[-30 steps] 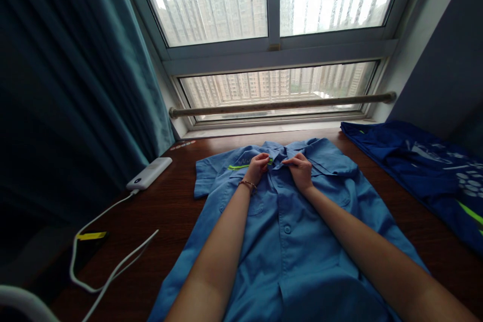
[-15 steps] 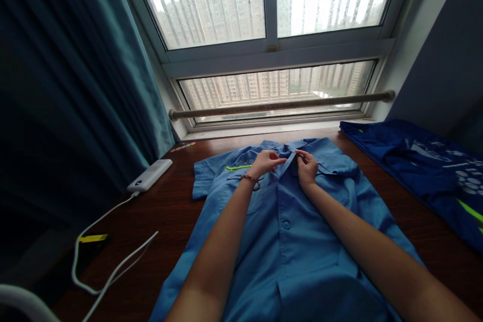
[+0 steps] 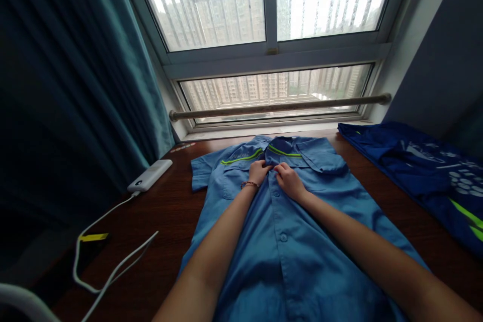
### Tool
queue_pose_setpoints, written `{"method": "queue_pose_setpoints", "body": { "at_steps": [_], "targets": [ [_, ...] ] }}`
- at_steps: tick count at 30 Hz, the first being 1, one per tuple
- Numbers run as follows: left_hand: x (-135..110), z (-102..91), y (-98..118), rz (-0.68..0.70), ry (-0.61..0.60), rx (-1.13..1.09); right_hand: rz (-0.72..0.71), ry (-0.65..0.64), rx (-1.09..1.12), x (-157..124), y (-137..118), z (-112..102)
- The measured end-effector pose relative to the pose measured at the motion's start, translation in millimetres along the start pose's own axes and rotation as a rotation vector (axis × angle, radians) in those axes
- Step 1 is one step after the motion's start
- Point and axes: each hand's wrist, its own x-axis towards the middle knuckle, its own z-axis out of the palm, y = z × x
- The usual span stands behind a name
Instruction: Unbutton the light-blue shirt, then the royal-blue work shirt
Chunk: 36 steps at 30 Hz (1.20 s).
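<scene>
A light blue short-sleeved shirt [image 3: 302, 231] lies front up and buttoned on a dark wooden table [image 3: 169, 211], collar toward the window, with lime green stripes across its upper chest. My left hand [image 3: 258, 171], a bracelet on its wrist, and my right hand [image 3: 287, 179] rest side by side on the button placket just below the collar. Both have their fingers curled and pinched on the fabric there.
A white power bank [image 3: 150, 175] lies at the table's left edge with a white cable [image 3: 109, 271] looping toward me. A dark blue garment [image 3: 415, 161] with white print and green stripes lies at the right. A teal curtain [image 3: 75, 85] hangs at the left, a window ahead.
My hands have come down from the collar to the placket just below it. The collar now lies flatter and the green stripes on the upper chest show.
</scene>
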Motion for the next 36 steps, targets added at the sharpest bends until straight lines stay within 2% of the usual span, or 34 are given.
{"method": "queue_pose_setpoints", "body": {
  "at_steps": [2,4,7,11,15,22,25,30,36],
  "targets": [
    [-1,-3.2,-3,0.01,-0.039,-0.115,0.031,-0.061,-0.04,1,8,3],
    [-5,-7.3,-2,-0.014,-0.107,-0.325,0.019,-0.075,-0.026,3,17,4],
    [-16,-11.1,6,-0.114,-0.225,-0.645,-0.018,-0.067,-0.015,4,25,1],
    [-26,-8.5,18,-0.285,-0.191,-0.829,0.024,-0.034,-0.103,1,25,-3],
    [-26,-5.7,20,-0.358,-0.187,-0.895,0.001,-0.001,-0.169,-4,19,-6],
    [-25,-9.1,16,-0.351,-0.274,-0.916,-0.11,0.048,-0.149,-8,17,-8],
    [-25,-7.1,15,-0.331,-0.237,-0.926,-0.094,0.043,-0.106,-8,18,-6],
    [-22,-1.9,14,-0.38,-0.128,-0.889,-0.037,0.007,-0.011,-4,17,-5],
    [-23,-11.7,15,-0.321,-0.231,-0.858,0.114,0.056,0.226,0,17,-5]
  ]
}}
